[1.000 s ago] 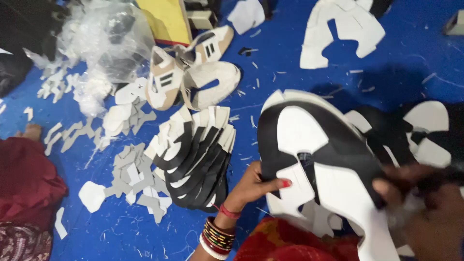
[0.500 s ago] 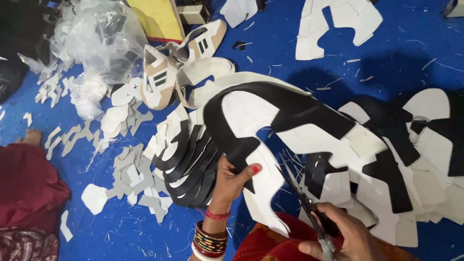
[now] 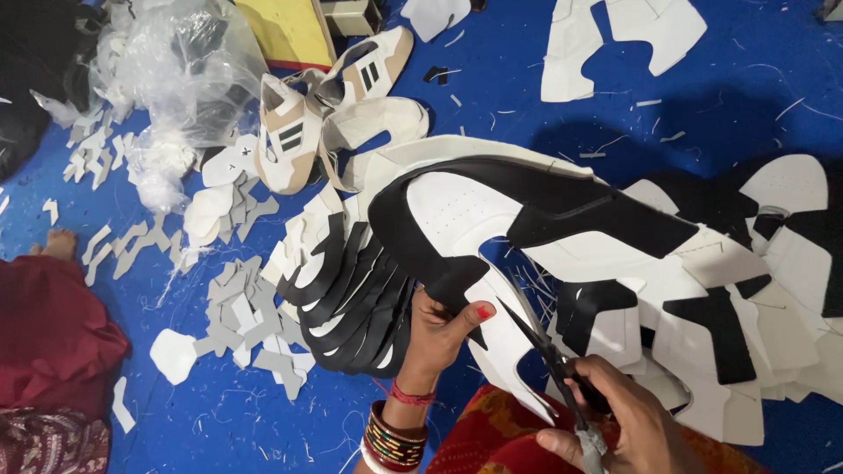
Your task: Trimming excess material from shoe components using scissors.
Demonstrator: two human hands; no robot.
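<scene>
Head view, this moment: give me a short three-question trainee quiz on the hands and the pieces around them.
1. True or false: the right hand holds scissors.
2. What does the left hand grip?
A. a plastic bag
B. a black-and-white shoe upper
C. a yellow board
3. What colour is the floor?

Key: 1 true; 2 B, thumb on its lower edge; 3 blue.

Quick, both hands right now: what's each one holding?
Left hand: closed on the black-and-white shoe upper, thumb on top.
Right hand: closed around the scissors, blades at the upper's lower edge.
</scene>
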